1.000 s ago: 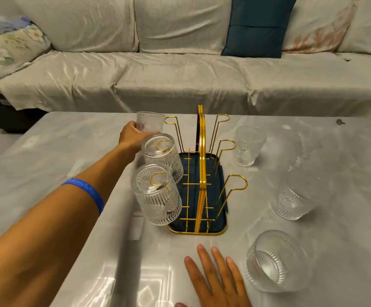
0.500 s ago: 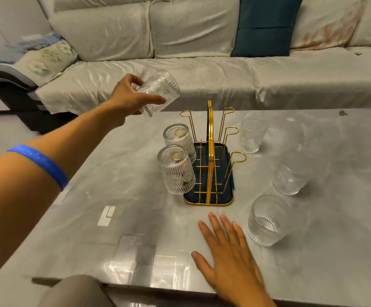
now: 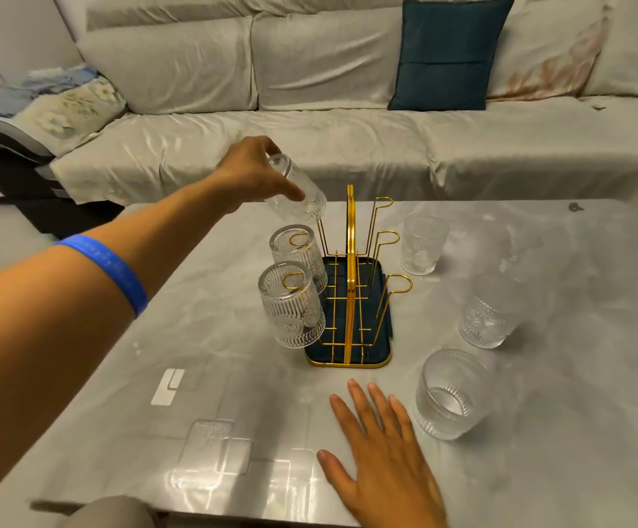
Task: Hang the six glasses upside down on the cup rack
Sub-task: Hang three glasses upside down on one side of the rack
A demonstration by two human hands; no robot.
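Observation:
A gold wire cup rack (image 3: 349, 283) with a dark blue base stands mid-table. Two ribbed glasses hang upside down on its left pegs: a near one (image 3: 292, 304) and a middle one (image 3: 298, 253). My left hand (image 3: 250, 169) grips a third glass (image 3: 296, 194), tilted mouth-down, right over the far left peg. Three glasses stand upright on the table right of the rack: far (image 3: 424, 243), middle (image 3: 490, 308) and near (image 3: 452, 394). My right hand (image 3: 386, 451) lies flat on the table, fingers spread, holding nothing.
The grey marble table (image 3: 157, 337) has its front edge near me. A pale sofa (image 3: 309, 146) with a teal cushion (image 3: 448, 51) runs behind the table. A small dark object (image 3: 575, 207) lies at the table's far right.
My left hand picked the glass up off the table, turned it over and lowered it toward the rack's far left peg. The right hand stayed flat on the table.

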